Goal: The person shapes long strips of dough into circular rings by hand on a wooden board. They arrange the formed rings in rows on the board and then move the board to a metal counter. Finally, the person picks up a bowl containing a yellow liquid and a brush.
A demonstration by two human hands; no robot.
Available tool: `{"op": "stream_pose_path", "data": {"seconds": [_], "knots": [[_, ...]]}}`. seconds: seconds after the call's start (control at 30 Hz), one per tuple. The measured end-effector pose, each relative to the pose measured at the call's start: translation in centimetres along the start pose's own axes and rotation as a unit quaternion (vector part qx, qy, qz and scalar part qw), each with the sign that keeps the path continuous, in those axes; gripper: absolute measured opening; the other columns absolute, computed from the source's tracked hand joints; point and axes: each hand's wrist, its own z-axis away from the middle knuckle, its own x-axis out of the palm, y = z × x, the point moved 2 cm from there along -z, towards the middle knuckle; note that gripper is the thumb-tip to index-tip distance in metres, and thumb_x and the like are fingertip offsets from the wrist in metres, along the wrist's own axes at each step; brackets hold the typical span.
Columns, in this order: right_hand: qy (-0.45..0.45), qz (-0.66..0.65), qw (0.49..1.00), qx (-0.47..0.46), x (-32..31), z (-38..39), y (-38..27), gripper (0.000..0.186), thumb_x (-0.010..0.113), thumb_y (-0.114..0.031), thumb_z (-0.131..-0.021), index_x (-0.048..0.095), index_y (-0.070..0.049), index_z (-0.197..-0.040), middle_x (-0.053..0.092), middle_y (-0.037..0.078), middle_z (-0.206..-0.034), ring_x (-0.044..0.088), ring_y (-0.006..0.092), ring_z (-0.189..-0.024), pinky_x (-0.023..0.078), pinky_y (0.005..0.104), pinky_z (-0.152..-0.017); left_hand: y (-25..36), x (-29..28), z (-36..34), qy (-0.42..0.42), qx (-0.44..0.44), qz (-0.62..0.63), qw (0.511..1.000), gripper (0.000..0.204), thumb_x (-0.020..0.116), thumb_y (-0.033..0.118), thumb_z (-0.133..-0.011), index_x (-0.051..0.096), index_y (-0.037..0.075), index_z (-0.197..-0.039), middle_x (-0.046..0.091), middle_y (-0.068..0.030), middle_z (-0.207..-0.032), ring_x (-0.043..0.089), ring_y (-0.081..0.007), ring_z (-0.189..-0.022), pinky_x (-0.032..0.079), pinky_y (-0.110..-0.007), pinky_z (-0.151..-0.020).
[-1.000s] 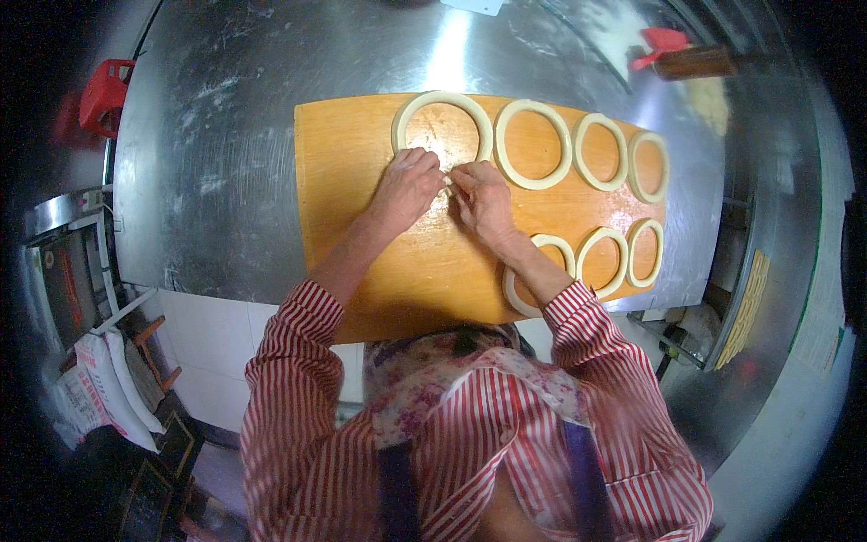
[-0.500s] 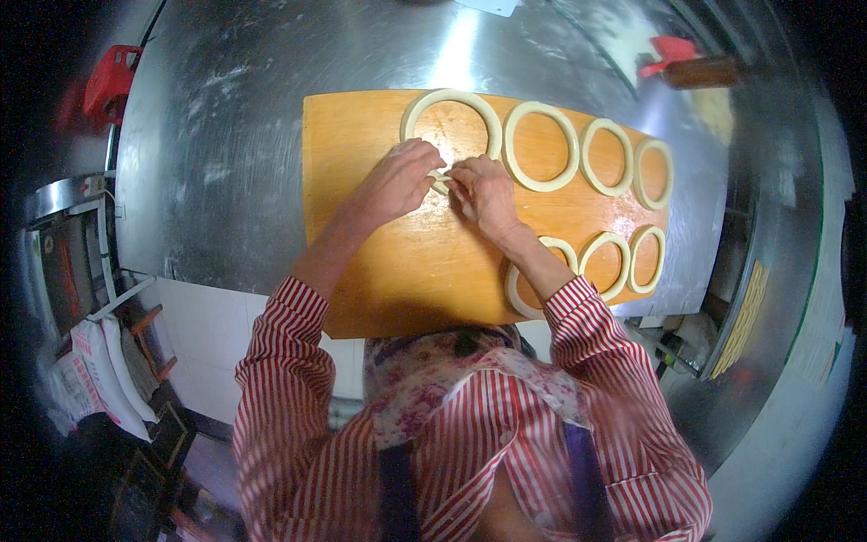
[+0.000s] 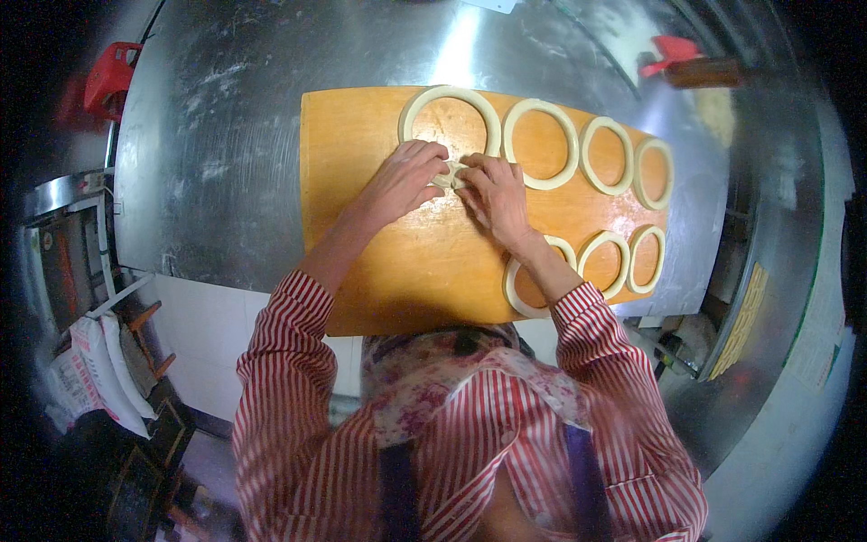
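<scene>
A large pale dough ring (image 3: 489, 113) lies on the wooden board (image 3: 361, 271) in front of me. Its near side is between my two hands, where the ends of the dough strand meet. My left hand (image 3: 408, 181) closes its fingers on the dough from the left. From the right, my right hand (image 3: 495, 194) pinches the dough at the join, fingers bent. The fingers partly hide the joint. Right beside this ring lies another dough ring (image 3: 573, 149), close to my right hand. Under my right forearm a smaller dough ring (image 3: 512, 289) is partly covered.
More dough rings, such as this one (image 3: 629, 155), lie in two rows on the board's right half. The board rests on a floured steel table (image 3: 217, 181). A red plastic container (image 3: 110, 81) stands at the far left. White sacks (image 3: 104, 375) are below the table's left side.
My right hand has shifted slightly right, and its fingers have opened a little from the left hand's. More of the dough joint shows between them. The other rings lie as before.
</scene>
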Motion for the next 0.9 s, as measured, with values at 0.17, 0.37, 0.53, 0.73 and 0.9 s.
{"op": "stream_pose_path", "data": {"seconds": [0.17, 0.37, 0.53, 0.73, 0.9], "knots": [[0.014, -0.014, 1.000, 0.011, 0.5, -0.5, 0.6, 0.022, 0.073, -0.014, -0.085, 0.068, -0.007, -0.105, 0.064, 0.005, -0.115, 0.057, 0.0241, -0.108, 0.040, 0.0404, -0.088, -0.7, 0.6, -0.1, 0.005, 0.009, -0.006, 1.000, 0.023, 0.075, 0.016, -0.082, 0.068, 0.002, -0.100, 0.060, -0.0093, -0.116, 0.057, -0.0283, -0.114, 0.044, -0.041, -0.102], [0.022, -0.035, 0.999, 0.002, 0.6, -1.2, 0.1, 0.014, 0.070, -0.007, -0.083, 0.069, -0.005, -0.096, 0.065, 0.005, -0.112, 0.057, 0.0249, -0.103, 0.039, 0.0411, -0.087, -0.1, 1.0, -0.2, 0.039, 0.010, -0.022, 0.999, 0.019, 0.073, 0.015, -0.083, 0.070, 0.002, -0.097, 0.061, -0.0083, -0.115, 0.057, -0.0274, -0.112, 0.043, -0.041, -0.101], [0.006, -0.011, 1.000, 0.008, 0.9, -1.3, -0.4, 0.024, 0.072, -0.003, -0.075, 0.070, -0.004, -0.099, 0.065, 0.006, -0.114, 0.057, 0.0259, -0.103, 0.039, 0.0402, -0.089, 0.4, 1.5, -0.3, 0.062, 0.011, -0.018, 0.998, 0.016, 0.072, 0.013, -0.083, 0.069, 0.001, -0.092, 0.062, -0.0114, -0.118, 0.058, -0.0316, -0.113, 0.043, -0.045, -0.101], [0.007, -0.008, 1.000, 0.007, 1.0, -0.5, -0.4, 0.033, 0.074, 0.003, -0.069, 0.072, -0.006, -0.101, 0.064, 0.006, -0.120, 0.057, 0.0277, -0.104, 0.042, 0.0387, -0.091, 0.6, 2.6, 0.0, 0.062, -0.016, -0.035, 0.997, 0.014, 0.072, 0.007, -0.081, 0.070, 0.001, -0.094, 0.061, -0.0090, -0.118, 0.058, -0.0277, -0.113, 0.047, -0.041, -0.099], [0.031, -0.076, 0.994, 0.074, 0.5, 0.1, -0.1, 0.022, 0.075, -0.001, -0.075, 0.072, -0.004, -0.096, 0.064, 0.009, -0.119, 0.057, 0.0284, -0.109, 0.043, 0.0416, -0.093, 0.0, 2.3, 0.4, 0.057, -0.052, 0.035, 0.996, 0.015, 0.076, 0.008, -0.079, 0.069, 0.001, -0.091, 0.061, -0.0129, -0.120, 0.058, -0.0323, -0.115, 0.047, -0.043, -0.100]]}}
